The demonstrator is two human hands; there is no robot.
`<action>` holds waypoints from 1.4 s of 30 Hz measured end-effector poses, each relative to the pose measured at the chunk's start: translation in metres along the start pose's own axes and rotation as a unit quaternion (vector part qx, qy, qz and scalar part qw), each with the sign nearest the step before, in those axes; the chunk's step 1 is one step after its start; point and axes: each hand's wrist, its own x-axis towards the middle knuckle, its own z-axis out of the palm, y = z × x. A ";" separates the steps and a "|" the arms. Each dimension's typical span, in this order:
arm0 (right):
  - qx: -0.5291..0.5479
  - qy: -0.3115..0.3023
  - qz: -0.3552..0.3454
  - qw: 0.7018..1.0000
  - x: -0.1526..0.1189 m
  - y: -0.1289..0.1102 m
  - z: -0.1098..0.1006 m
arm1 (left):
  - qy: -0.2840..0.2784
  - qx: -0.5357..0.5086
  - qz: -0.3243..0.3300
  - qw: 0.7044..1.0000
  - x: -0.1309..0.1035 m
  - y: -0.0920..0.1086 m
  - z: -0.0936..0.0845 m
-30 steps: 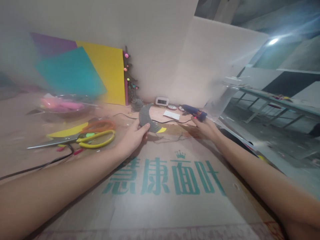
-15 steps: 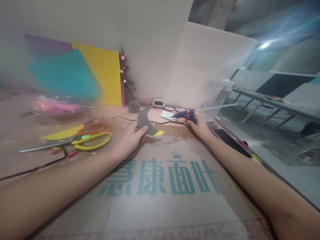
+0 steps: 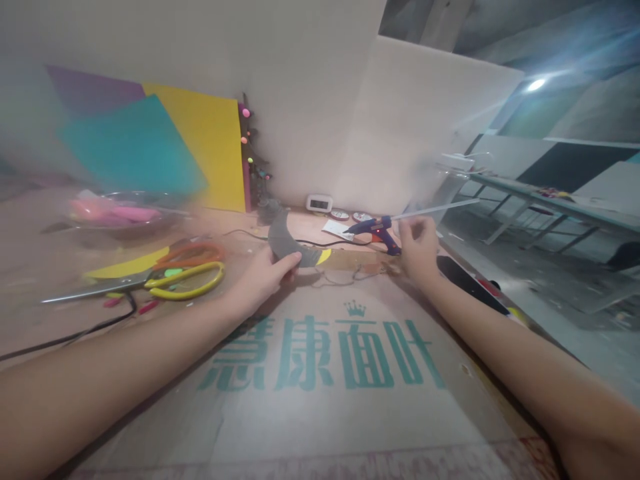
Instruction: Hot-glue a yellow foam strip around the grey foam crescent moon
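Head view. Left hand [image 3: 257,283]: clamped on one grey crescent [image 3: 286,239], left of the glue gun [image 3: 379,230]; yellow piece [image 3: 325,256] at right end seemingly in place, remainder plain grey. Right hand [image 3: 419,252]: well apart, curled beside gun, glue stick [image 3: 440,208] protruding; hold unclear.

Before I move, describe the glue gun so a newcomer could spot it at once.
Start at the big pale wall and find the small white-framed display at its foot. Nearer the viewer and to the right, just left of the right hand, is the glue gun. Its dark blue body and long pale stick set it apart from the flat white card.
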 end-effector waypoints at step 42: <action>0.119 -0.277 -0.125 0.945 -0.062 -0.073 -0.006 | -0.104 0.087 -0.007 0.991 -0.004 0.004 -0.005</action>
